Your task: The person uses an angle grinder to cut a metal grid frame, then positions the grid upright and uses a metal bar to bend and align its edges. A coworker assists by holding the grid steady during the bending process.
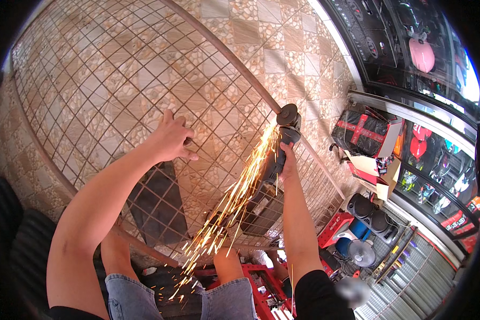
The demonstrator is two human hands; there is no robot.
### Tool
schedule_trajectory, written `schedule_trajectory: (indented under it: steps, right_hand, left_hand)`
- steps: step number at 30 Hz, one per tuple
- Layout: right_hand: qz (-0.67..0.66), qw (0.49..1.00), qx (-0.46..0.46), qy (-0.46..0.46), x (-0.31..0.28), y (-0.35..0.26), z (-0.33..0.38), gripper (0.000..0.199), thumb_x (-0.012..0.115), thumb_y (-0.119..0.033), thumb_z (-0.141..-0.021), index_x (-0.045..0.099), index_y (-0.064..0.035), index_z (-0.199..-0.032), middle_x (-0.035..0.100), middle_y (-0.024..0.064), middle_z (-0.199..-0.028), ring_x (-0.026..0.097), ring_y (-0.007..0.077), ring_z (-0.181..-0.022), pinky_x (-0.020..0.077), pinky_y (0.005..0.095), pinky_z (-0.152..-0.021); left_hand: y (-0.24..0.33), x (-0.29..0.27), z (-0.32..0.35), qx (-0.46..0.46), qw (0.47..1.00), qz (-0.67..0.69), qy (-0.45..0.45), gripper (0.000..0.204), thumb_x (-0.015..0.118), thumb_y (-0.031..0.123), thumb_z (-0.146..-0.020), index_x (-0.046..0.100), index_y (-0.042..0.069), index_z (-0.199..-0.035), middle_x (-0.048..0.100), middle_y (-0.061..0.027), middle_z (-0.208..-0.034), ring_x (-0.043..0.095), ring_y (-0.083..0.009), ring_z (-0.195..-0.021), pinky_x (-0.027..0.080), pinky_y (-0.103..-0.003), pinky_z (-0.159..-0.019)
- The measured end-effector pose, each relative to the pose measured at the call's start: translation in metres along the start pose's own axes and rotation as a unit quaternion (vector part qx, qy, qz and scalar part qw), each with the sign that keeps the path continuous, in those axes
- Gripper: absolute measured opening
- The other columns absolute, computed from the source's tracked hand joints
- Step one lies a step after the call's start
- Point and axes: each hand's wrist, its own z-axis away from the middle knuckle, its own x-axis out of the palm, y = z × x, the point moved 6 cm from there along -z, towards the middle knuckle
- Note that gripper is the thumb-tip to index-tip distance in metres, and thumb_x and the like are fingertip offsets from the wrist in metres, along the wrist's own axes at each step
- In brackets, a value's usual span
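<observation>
My right hand [288, 161] is wrapped round the dark body of an angle grinder [274, 165]. Its round disc [288, 114] touches the rusty round bar [245, 72] that edges a metal mesh panel [117, 80]. A bright stream of orange sparks [234, 200] sprays from the contact down toward my legs. Over the mesh, to the left of the grinder, my left hand [169, 140] has its fingers bent and spread apart, with nothing seen in it. Whether its fingertips touch the wires cannot be made out.
Under the panel lie a stone-patterned tile floor [274, 61] and a dark flat piece [157, 205]. Cardboard boxes [378, 176] stand at right by a glass display front. Lower right are a red tool case [336, 228] and a fan [361, 253]. A person's blurred head shows there.
</observation>
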Motion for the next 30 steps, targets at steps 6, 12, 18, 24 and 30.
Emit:
schedule_trajectory:
  steps: [6, 12, 18, 24, 30]
  right_hand:
    - [-0.014, 0.999, 0.005, 0.041, 0.007, 0.002, 0.008, 0.04, 0.076, -0.031, -0.089, 0.06, -0.0101, -0.119, 0.067, 0.006, -0.09, 0.07, 0.0232, -0.073, 0.061, 0.0382, -0.063]
    - [0.018, 0.999, -0.013, 0.048, 0.002, -0.003, 0.004, 0.038, 0.077, -0.032, -0.088, 0.059, -0.0101, -0.114, 0.067, 0.0083, -0.089, 0.07, 0.025, -0.074, 0.0603, 0.0392, -0.065]
    - [-0.023, 0.997, 0.036, 0.064, -0.008, 0.013, 0.03, 0.04, 0.072, -0.036, -0.09, 0.058, -0.0076, -0.114, 0.069, 0.0124, -0.092, 0.071, 0.0298, -0.076, 0.0611, 0.0416, -0.067]
    - [-0.084, 0.996, -0.01, 0.013, -0.019, 0.0, 0.109, 0.051, 0.07, -0.042, -0.089, 0.056, -0.0078, -0.124, 0.067, 0.0132, -0.097, 0.069, 0.0304, -0.083, 0.0607, 0.0442, -0.07]
    - [-0.168, 0.985, -0.029, -0.039, -0.054, 0.001, 0.167, 0.059, 0.071, -0.045, -0.086, 0.054, -0.0092, -0.129, 0.064, 0.0119, -0.098, 0.066, 0.0305, -0.089, 0.0584, 0.0456, -0.072]
  left_hand:
    - [0.0, 0.0, 0.004, -0.001, 1.0, 0.019, 0.0, 0.051, 0.086, 0.056, -0.072, 0.073, 0.009, -0.088, 0.061, -0.0133, -0.105, 0.043, -0.042, -0.112, 0.041, -0.055, -0.101]
    - [0.001, 0.001, 0.003, -0.001, 1.0, 0.018, -0.008, 0.053, 0.086, 0.057, -0.072, 0.073, 0.009, -0.089, 0.061, -0.0136, -0.107, 0.044, -0.0419, -0.111, 0.041, -0.055, -0.1]
    - [-0.002, 0.008, 0.003, -0.01, 0.999, -0.036, -0.014, 0.061, 0.083, 0.062, -0.072, 0.077, 0.014, -0.108, 0.062, -0.0141, -0.115, 0.044, -0.0453, -0.116, 0.042, -0.056, -0.103]
    - [-0.005, 0.015, 0.002, -0.063, 0.996, -0.044, -0.055, 0.063, 0.082, 0.062, -0.074, 0.075, 0.016, -0.117, 0.062, -0.0136, -0.125, 0.04, -0.0494, -0.13, 0.041, -0.055, -0.11]
    - [-0.003, 0.028, -0.007, -0.115, 0.985, -0.118, -0.045, 0.061, 0.082, 0.057, -0.078, 0.073, 0.015, -0.121, 0.055, -0.0139, -0.132, 0.037, -0.0447, -0.135, 0.043, -0.053, -0.111]
